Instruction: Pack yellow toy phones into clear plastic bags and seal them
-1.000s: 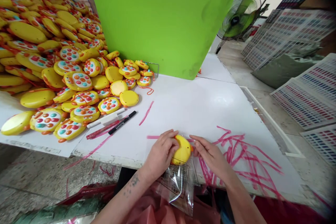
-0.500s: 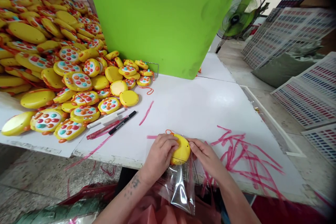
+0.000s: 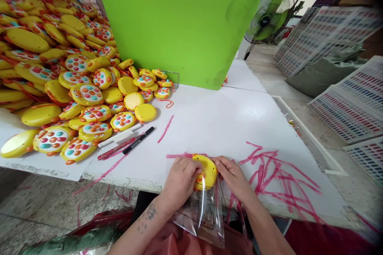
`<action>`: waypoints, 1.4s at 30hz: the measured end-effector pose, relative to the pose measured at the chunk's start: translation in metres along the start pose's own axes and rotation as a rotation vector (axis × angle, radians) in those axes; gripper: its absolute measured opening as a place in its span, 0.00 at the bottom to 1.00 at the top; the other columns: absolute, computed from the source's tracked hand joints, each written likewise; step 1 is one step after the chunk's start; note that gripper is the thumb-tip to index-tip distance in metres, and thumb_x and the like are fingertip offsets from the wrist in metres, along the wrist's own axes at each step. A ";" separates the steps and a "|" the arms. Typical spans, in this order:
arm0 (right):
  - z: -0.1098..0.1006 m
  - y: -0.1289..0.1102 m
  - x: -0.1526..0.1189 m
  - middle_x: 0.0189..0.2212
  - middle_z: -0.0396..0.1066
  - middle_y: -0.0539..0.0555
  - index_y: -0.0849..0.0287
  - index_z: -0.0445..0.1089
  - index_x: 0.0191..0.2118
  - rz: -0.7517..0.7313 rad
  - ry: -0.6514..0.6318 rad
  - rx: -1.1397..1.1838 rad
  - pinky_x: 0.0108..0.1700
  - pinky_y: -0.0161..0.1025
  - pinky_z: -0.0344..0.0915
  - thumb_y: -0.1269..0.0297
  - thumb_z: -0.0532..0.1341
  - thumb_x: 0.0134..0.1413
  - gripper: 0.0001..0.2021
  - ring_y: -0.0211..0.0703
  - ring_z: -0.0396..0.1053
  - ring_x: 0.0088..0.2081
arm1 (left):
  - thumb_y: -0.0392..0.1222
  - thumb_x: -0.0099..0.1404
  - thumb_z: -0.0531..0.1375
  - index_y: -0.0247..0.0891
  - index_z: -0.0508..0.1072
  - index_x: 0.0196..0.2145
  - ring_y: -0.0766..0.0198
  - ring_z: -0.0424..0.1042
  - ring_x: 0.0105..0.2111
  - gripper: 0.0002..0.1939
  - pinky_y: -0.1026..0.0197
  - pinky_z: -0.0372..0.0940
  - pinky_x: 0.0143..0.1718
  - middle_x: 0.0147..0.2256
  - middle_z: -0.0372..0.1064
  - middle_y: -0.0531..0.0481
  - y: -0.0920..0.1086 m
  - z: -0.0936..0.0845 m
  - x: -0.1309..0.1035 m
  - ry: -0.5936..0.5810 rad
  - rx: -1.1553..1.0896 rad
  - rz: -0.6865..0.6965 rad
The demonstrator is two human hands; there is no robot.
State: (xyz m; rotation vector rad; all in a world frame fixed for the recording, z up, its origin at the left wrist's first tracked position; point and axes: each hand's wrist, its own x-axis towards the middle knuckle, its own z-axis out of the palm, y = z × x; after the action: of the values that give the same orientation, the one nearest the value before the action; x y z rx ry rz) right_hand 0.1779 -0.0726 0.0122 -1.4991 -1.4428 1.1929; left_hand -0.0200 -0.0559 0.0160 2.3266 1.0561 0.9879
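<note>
A yellow duck-like toy [image 3: 208, 170] is at the table's front edge, its plain back facing up and its lower part inside a clear plastic bag [image 3: 206, 217]. My left hand [image 3: 180, 177] is closed on the toy's left side, thumb and fingers pinched together. On the other side my right hand [image 3: 232, 172] pinches the bag's edge beside the toy. The bag hangs over the table edge towards my lap. Pink plastic strip [image 3: 175, 156] lies behind my left hand.
A large heap of similar yellow toys [image 3: 54, 75] fills the left of the white table [image 3: 215, 123]. A black marker [image 3: 138, 140] and other pens lie before it. Pink strips [image 3: 278, 179] are scattered at right. A green board [image 3: 182, 28] stands at the back.
The toy has turned a little in my left hand, and its orange cord no longer shows above it. More of the clear bag now covers its lower part. My right hand stays about in place.
</note>
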 end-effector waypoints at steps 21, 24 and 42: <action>0.004 0.006 -0.004 0.36 0.73 0.52 0.53 0.69 0.46 -0.062 0.099 -0.049 0.30 0.37 0.64 0.57 0.51 0.63 0.14 0.42 0.67 0.30 | 0.29 0.64 0.55 0.39 0.67 0.35 0.58 0.65 0.50 0.07 0.50 0.59 0.53 0.49 0.68 0.46 0.003 -0.005 0.012 -0.122 -0.212 -0.115; 0.004 0.005 -0.004 0.35 0.73 0.52 0.53 0.69 0.46 -0.060 0.094 -0.043 0.30 0.37 0.64 0.57 0.51 0.63 0.13 0.42 0.67 0.30 | 0.29 0.64 0.55 0.39 0.67 0.35 0.58 0.65 0.50 0.06 0.50 0.59 0.53 0.49 0.68 0.46 0.003 -0.004 0.011 -0.115 -0.215 -0.099; 0.005 0.007 -0.003 0.31 0.70 0.51 0.54 0.69 0.46 -0.060 0.095 -0.033 0.32 0.36 0.63 0.58 0.51 0.62 0.13 0.42 0.66 0.31 | 0.30 0.66 0.53 0.39 0.67 0.36 0.61 0.66 0.47 0.06 0.57 0.59 0.50 0.46 0.68 0.47 -0.003 0.002 0.008 -0.077 -0.397 -0.195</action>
State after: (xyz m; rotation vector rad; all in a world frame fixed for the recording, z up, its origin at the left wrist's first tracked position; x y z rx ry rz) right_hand 0.1758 -0.0772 0.0043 -1.5041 -1.4395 1.0528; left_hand -0.0162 -0.0480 0.0170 1.8881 0.9371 0.9270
